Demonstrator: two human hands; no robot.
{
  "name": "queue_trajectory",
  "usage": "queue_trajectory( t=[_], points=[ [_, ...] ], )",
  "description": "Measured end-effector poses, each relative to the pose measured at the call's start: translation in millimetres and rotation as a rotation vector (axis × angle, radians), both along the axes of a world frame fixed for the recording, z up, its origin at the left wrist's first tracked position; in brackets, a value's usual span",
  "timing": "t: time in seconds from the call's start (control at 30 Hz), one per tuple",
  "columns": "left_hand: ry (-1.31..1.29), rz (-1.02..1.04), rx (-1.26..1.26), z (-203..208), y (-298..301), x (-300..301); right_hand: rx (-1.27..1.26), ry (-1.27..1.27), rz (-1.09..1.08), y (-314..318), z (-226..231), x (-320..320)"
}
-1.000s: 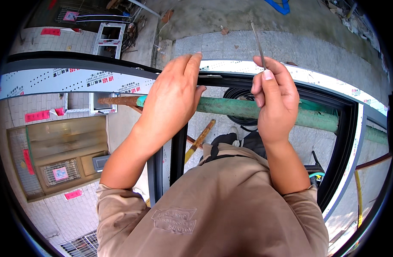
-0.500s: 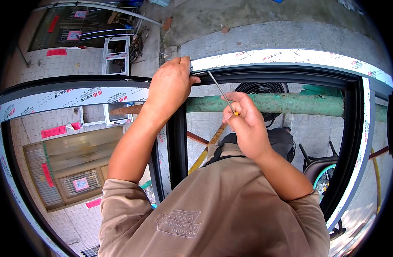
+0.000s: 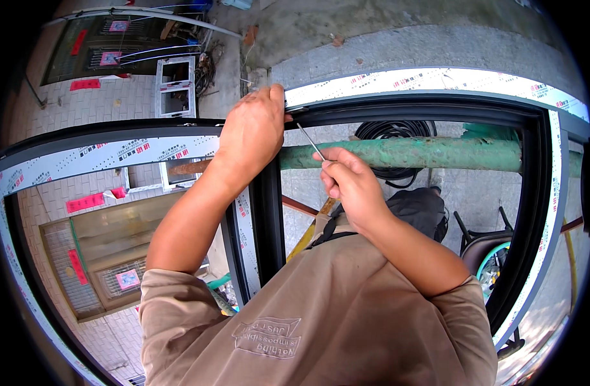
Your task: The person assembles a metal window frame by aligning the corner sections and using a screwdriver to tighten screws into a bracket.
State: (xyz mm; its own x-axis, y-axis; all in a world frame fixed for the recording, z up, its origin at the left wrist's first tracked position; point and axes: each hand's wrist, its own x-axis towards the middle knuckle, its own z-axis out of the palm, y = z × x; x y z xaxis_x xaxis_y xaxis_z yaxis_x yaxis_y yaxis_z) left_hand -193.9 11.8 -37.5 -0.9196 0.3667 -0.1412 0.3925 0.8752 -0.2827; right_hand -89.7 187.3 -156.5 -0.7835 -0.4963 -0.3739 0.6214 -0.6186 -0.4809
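The curled right hand (image 3: 356, 186) pinches a slender metal rod (image 3: 311, 142); the left hand (image 3: 253, 127) clasps the top edge of a black, film-faced rectangular frame (image 3: 430, 104) above grey paving (image 3: 411, 50).

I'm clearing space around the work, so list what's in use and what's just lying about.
In use:
- thin metal tool, held in the right grip
- dark frame with white film, the left grip on it

Apparently just lying about:
- black coil
- dark chair
- small white frame
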Motion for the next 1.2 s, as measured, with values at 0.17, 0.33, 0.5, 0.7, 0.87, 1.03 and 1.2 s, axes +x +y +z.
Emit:
queue_trajectory(
  t=[0.17, 0.33, 0.5, 0.7, 0.87, 1.03, 1.2],
  points=[
    [0.024, -0.097, -0.012, -2.6, -3.0, -4.8, -0.120, -0.056, -0.027, -21.1, -2.1, -3.5],
    [0.012, -0.078, -0.053, -4.8, -1.9, -4.1, -0.177, -0.067, -0.098, -32.0, -4.9, -4.7],
    [0.008, -0.079, -0.074, -5.2, -2.2, -3.4, -0.133, -0.119, -0.115, -38.0, 4.0, -8.1],
    [-0.004, -0.066, -0.030, -1.4, 0.6, -4.0, -0.144, -0.142, -0.143, -45.2, -0.2, -5.6],
    [-0.006, -0.061, -0.055, -1.4, 0.0, -3.5, -0.191, -0.124, -0.158, -51.7, -7.7, -2.6],
    [-0.026, -0.045, -0.052, -1.7, 1.7, -4.9, -0.257, -0.108, -0.166, -52.8, -15.2, -0.4],
    [0.024, -0.104, -0.038, -4.2, -3.3, -5.1, -0.285, -0.208, -0.174, -52.4, -2.9, -2.9]
  ],
)
